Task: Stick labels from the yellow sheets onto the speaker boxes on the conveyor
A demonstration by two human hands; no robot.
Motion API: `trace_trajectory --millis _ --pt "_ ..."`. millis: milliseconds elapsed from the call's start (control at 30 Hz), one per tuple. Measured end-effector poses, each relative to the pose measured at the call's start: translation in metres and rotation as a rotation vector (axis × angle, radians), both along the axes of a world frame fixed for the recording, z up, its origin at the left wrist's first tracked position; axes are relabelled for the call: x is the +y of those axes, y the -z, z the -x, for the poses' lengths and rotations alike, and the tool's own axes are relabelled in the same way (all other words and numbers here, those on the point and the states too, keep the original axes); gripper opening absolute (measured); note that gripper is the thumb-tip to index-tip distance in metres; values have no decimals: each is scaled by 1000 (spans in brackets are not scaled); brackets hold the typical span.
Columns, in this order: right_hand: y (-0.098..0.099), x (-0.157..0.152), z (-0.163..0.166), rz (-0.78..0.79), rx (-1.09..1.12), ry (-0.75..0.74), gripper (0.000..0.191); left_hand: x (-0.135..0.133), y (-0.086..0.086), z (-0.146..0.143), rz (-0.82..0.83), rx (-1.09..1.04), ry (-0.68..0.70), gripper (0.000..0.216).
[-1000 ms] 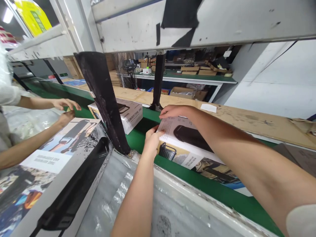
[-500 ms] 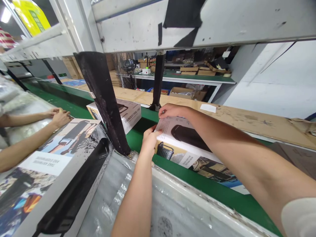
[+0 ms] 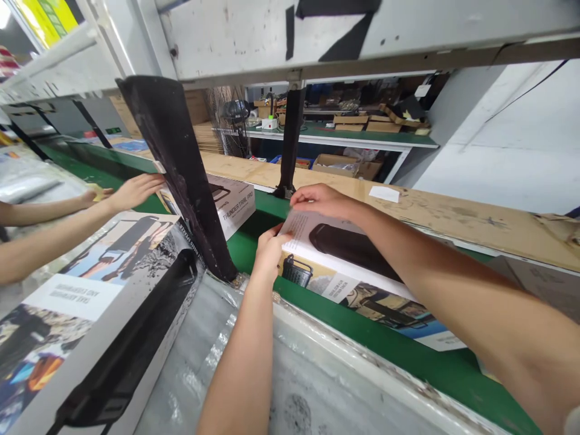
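Observation:
A long printed speaker box (image 3: 357,275) lies on the green conveyor belt (image 3: 385,353) in front of me. My left hand (image 3: 268,254) grips its near left corner with curled fingers. My right hand (image 3: 324,201) rests on the far left end of the box, fingers bent over the edge. A second, white box (image 3: 233,205) marked THUNDER TRAIL PRO sits on the belt just to the left, behind a black post (image 3: 176,175).
A large printed box (image 3: 86,314) lies at lower left on plastic wrap. A co-worker's two hands (image 3: 131,190) reach in from the left toward the white box. A plywood shelf (image 3: 453,211) runs behind the belt. A white metal frame (image 3: 362,36) hangs overhead.
The co-worker's hands have moved right, toward the white box. My hands stay on the left end of the long box, which has shifted slightly left.

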State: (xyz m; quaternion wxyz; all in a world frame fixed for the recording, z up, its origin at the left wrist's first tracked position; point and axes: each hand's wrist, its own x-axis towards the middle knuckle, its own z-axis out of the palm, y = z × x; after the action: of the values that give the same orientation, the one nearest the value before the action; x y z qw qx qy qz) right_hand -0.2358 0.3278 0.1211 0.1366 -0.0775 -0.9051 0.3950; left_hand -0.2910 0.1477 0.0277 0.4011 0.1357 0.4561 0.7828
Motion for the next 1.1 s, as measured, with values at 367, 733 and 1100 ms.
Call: trace_trajectory --millis 367,733,1100 --pt "13 -6 23 23 -126 -68 16 -1 2 9 9 26 -16 55" --pt "24 1 26 -24 -28 -9 17 0 3 5 -10 8 -32 50" --pt "29 -1 32 -79 -49 -37 9 -2 5 15 4 16 -34 55"
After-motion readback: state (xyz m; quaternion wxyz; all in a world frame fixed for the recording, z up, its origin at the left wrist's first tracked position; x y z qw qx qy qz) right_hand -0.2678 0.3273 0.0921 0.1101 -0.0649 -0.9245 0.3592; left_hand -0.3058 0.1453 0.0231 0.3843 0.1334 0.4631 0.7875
